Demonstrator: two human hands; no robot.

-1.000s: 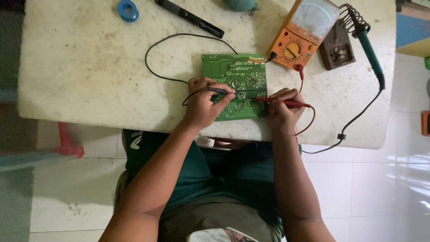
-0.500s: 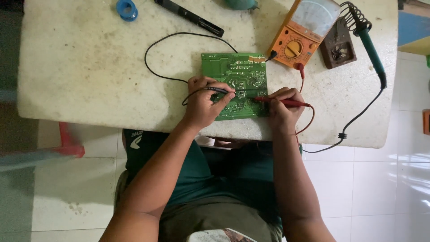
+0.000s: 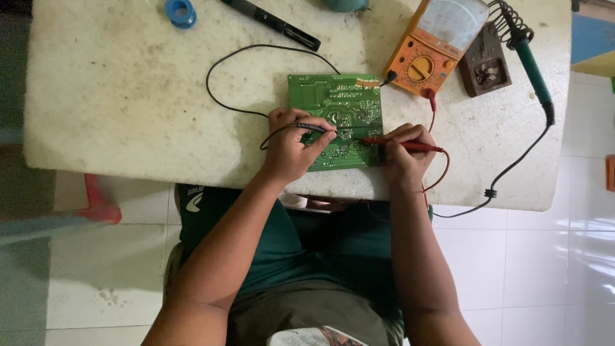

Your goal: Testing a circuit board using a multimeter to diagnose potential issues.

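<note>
The pale table (image 3: 128,109) carries a green circuit board (image 3: 336,122) at its near edge, centre. Far right of the board lies an orange multimeter (image 3: 435,48). The left hand (image 3: 291,147) is clamped on a black probe (image 3: 314,127); the right hand (image 3: 403,154) grips a red probe (image 3: 410,145). Both probe tips touch the board.

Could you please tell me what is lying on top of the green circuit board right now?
Both probe tips rest on the board: black probe in the left hand, red probe in the right hand. The hands cover its lower corners.
</note>
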